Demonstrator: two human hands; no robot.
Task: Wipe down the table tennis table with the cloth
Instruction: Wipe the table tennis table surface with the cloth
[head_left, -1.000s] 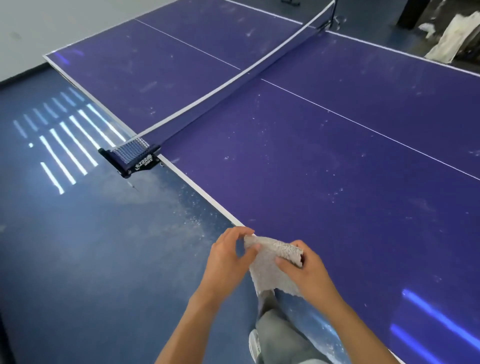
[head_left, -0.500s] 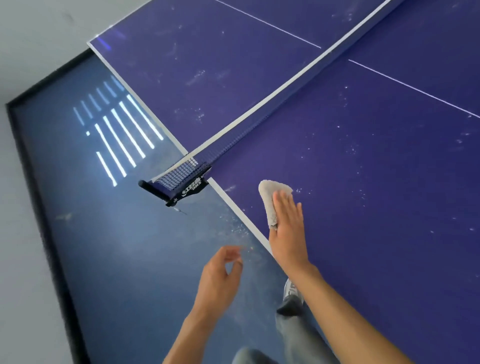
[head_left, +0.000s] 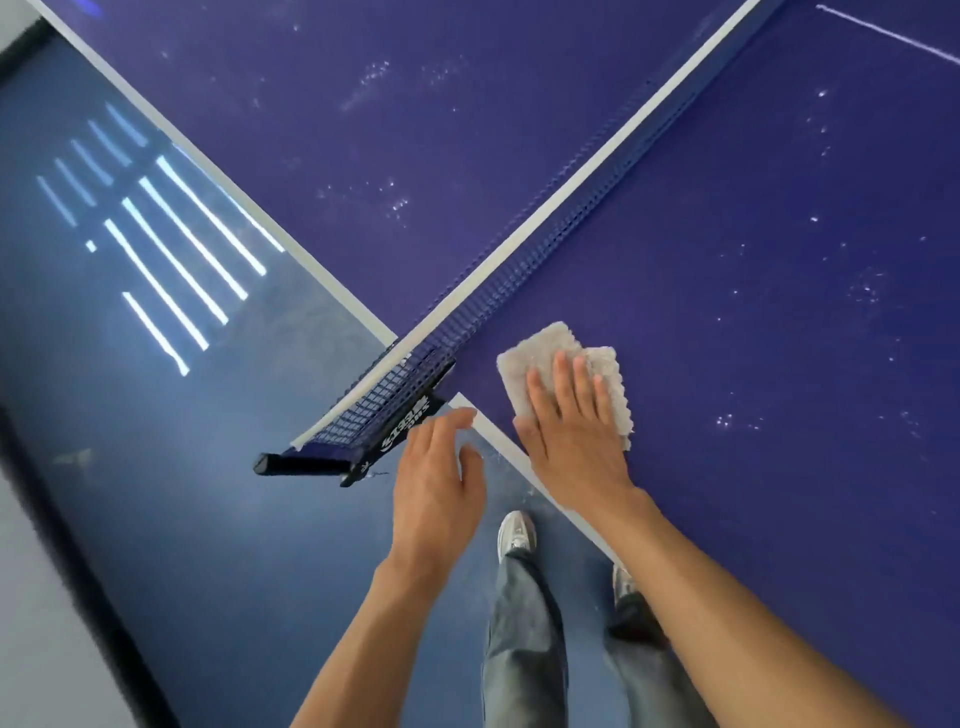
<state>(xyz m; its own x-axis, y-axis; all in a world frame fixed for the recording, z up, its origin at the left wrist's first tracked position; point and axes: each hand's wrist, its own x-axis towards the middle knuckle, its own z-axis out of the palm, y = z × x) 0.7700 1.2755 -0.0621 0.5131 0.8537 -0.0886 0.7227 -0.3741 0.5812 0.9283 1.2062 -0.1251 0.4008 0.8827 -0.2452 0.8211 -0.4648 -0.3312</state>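
A shoe (head_left: 516, 532) and trouser legs are seen nearest, on the floor (head_left: 208, 519) close against the side of the table (head_left: 779, 519). The left hand (head_left: 439, 483) is held at the table's edge, beside the net clamp (head_left: 363, 452). Its fingers are loosely spread and nothing is held in it. Whether its fingertips touch the edge cannot be told. The right hand (head_left: 571, 436) is laid flat on the cloth (head_left: 543, 345), with the fingers straight, so the cloth is pressed down and not gripped.

Some risks can be judged from this. Because the cloth is only pressed, it could be bunched up or left behind if the palm is slid too fast or with too little weight. The cloth lies just beside the net (head_left: 483, 312), so the mesh could be caught by a stroke toward it, or the clamp could be pushed. By a stroke toward the near edge, the cloth itself could be dragged off the table. The left hand could also be knocked against the clamp.

The cloth is pale grey-beige and nubbly, folded into a thick pad with a scalloped edge, and partly covered by the hand. It rests on the near half of the table, in the corner between net and side edge. Farther off, white specks (head_left: 724, 420) are scattered over both halves, so most of the wiping is judged not yet done.
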